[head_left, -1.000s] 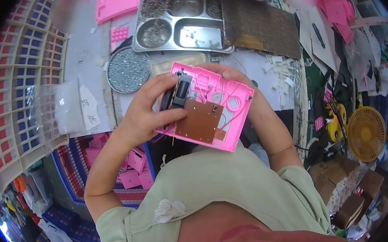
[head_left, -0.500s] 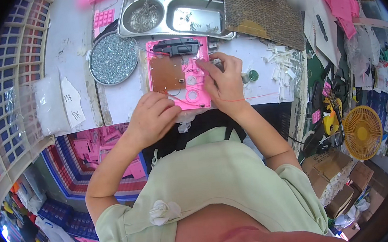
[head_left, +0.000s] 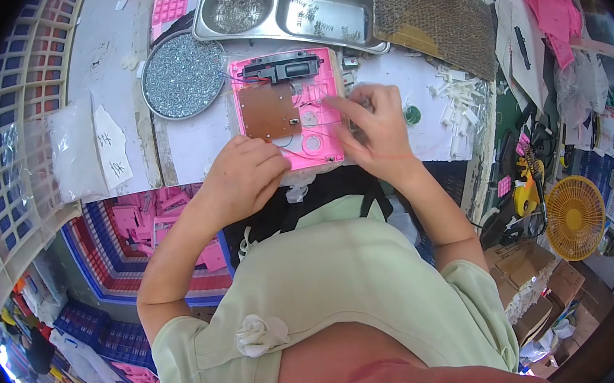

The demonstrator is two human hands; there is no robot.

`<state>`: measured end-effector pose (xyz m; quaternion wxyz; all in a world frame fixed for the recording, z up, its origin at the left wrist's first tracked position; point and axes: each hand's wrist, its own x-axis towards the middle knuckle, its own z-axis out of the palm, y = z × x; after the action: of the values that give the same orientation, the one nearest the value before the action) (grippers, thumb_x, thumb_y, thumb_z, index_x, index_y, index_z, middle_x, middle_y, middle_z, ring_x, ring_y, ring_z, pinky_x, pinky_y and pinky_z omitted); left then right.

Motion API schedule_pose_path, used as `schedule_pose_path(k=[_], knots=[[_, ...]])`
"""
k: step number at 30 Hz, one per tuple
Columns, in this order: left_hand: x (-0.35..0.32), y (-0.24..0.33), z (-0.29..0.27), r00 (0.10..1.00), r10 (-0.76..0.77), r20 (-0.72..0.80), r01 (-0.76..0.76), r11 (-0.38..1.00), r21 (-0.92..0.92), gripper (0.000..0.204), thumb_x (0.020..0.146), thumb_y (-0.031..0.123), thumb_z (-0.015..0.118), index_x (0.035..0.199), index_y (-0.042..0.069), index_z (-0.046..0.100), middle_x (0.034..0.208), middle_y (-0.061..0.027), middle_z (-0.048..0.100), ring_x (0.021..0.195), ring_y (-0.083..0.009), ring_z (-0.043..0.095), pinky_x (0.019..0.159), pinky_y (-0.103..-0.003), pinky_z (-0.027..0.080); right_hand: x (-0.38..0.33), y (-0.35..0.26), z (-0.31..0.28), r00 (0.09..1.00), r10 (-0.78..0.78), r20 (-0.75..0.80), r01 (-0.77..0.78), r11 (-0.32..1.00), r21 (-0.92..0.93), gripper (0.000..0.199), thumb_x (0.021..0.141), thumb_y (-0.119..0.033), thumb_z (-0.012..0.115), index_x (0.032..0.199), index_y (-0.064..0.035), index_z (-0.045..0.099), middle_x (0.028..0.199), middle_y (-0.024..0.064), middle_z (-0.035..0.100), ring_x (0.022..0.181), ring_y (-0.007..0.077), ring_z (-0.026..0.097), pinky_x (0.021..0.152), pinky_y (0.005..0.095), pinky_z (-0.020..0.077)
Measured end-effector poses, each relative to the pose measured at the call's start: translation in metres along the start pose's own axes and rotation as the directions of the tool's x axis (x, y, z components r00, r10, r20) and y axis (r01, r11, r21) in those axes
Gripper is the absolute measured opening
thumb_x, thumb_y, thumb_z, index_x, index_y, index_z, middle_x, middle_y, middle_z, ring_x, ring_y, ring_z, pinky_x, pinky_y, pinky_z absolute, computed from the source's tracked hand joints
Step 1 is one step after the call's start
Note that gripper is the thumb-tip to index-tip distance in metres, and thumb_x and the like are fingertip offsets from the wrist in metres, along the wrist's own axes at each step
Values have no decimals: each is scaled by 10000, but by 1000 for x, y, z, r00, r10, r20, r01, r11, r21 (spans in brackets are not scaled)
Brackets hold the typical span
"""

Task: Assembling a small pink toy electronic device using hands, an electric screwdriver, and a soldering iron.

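Note:
A pink plastic housing (head_left: 336, 151) lies open-side up on the table. Inside it are a brown circuit board (head_left: 267, 112), a black part (head_left: 283, 68) along the far edge, and thin wires. My left hand (head_left: 247, 174) is closed at the housing's near left corner, its curled fingers on the edge, thumb tip hidden. Over the right edge, my right hand (head_left: 381, 130) has thumb and forefinger close together near the inner wires. From that hand a thin red wire (head_left: 400, 156) trails out across the wrist; where its other end lies is hidden.
Left of the housing stands a round dish of small screws (head_left: 182, 74). A steel compartment tray (head_left: 290, 34) with springs is behind. Brown cardboard (head_left: 435, 17), white plastic pieces (head_left: 456, 112) and a small green object (head_left: 412, 115) lie right. A crate of pink parts (head_left: 100, 288) stands below left.
The view has shifted slightly, so the tray and cardboard appear further right and higher. Both hands stay at the housing; my right fingertips have moved only slightly along its right side.

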<state>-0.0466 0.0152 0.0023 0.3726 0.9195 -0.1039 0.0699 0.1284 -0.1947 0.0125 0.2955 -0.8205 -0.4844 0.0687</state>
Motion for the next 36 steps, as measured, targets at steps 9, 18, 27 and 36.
schedule_pose_path(k=[9,18,27,36], knots=[[5,27,36,984,157,-90,-141,978,156,288,807,185,702,1078,88,701,900,-20,600,839,-192,602,783,-388,425,-18,-22,-41,860,-396,320,-18,604,797,187,870,-78,671,1053,-62,708,927,78,665,737,251,650,669,352,545],[-42,7,2,937,-183,-298,259,936,239,128,808,158,766,843,99,657,743,-60,556,653,-251,565,580,-402,433,-1,-41,21,925,-356,129,347,934,88,383,754,-322,803,1038,-83,710,963,41,627,954,258,572,847,419,436],[-86,29,57,971,-234,45,230,971,70,152,843,177,723,800,78,616,774,-75,577,719,-273,617,617,-413,467,4,-67,62,929,-359,93,346,929,130,309,732,-188,805,986,-98,655,950,34,632,901,245,583,798,410,430],[-39,10,-9,949,-296,-110,288,954,-83,174,816,113,770,945,66,663,846,-125,595,778,-355,616,673,-442,499,12,-58,54,886,-426,182,419,905,76,344,713,-279,817,968,-126,645,877,50,576,890,263,582,762,419,446]])
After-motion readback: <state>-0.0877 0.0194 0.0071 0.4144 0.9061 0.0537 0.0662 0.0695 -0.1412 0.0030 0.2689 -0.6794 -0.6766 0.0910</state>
